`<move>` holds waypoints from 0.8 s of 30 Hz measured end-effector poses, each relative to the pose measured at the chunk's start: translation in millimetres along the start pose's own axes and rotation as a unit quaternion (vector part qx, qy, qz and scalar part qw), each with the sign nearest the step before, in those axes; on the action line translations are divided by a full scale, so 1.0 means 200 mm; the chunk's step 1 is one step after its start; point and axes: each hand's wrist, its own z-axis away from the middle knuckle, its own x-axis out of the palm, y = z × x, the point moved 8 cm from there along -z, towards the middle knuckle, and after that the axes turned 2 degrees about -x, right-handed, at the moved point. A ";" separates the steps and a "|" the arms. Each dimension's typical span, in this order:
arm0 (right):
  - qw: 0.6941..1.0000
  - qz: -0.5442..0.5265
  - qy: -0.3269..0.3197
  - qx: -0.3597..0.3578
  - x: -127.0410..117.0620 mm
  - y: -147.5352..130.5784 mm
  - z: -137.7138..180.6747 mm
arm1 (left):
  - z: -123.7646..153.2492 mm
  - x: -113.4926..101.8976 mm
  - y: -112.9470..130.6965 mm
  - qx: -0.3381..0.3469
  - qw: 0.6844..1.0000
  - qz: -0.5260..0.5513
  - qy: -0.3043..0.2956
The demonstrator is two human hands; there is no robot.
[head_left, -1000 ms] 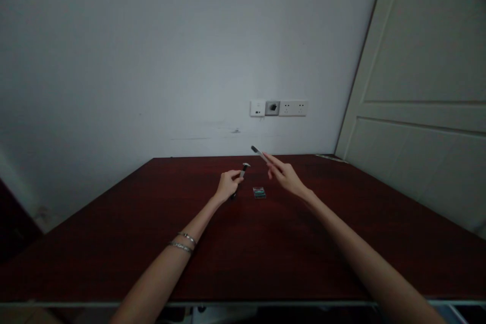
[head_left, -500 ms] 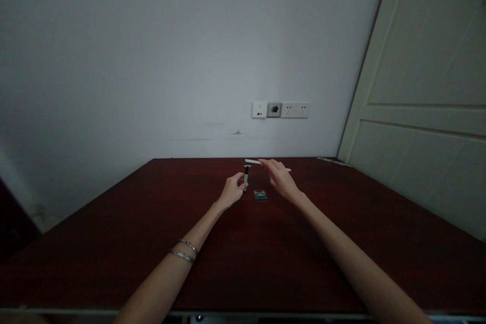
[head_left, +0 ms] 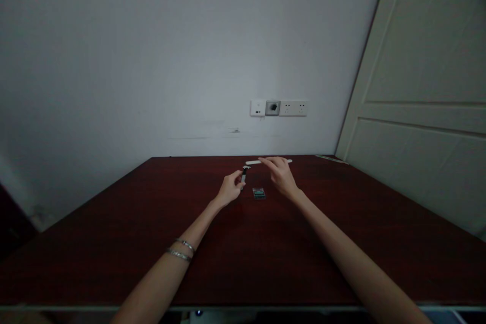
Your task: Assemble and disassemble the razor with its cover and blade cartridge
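Note:
My left hand (head_left: 229, 188) is closed around the handle of a razor (head_left: 243, 178). Its grey and black handle stands nearly upright, leaning slightly right, with a small T-shaped head at the top. To the right, my right hand (head_left: 282, 176) pinches a slim white stick (head_left: 253, 162), whose ends show on both sides of the fingers; the middle is hidden. The stick's left end is just above the razor head, with contact impossible to make out. On the table between and below the hands lies a small clear case (head_left: 259, 193) with something green inside.
Both forearms reach over a dark red wooden table (head_left: 243, 253). Behind it rises a white wall with sockets (head_left: 294, 108). A pale panelled door (head_left: 421, 111) borders the right side. A thin flat strip (head_left: 331, 159) lies at the far right corner.
The white stick has turned from sloping down rightward to nearly level, its right end rising. The razor now leans more, its base shifted left with my left hand. The view has shifted slightly.

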 end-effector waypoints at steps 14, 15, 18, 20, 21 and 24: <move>0.999 -0.018 0.030 -0.002 -0.02 -0.01 0.01 | 0.00 -0.01 -0.01 -0.006 1.000 0.004 0.003; 0.999 -0.021 0.025 -0.003 -0.01 -0.02 0.01 | 0.00 -0.01 -0.02 -0.007 1.000 0.011 0.003; 1.000 -0.019 0.018 -0.002 0.00 0.02 0.03 | -0.01 -0.02 -0.04 -0.013 0.999 0.036 0.011; 1.000 -0.013 0.024 0.010 -0.02 0.07 0.06 | -0.01 -0.03 -0.06 -0.015 0.999 0.046 0.017; 0.999 -0.013 0.030 0.020 -0.03 0.09 0.06 | -0.02 -0.04 -0.06 -0.013 0.999 0.045 0.019; 0.998 -0.028 0.039 0.043 -0.03 0.10 0.05 | -0.01 -0.03 -0.06 -0.006 1.000 0.022 0.014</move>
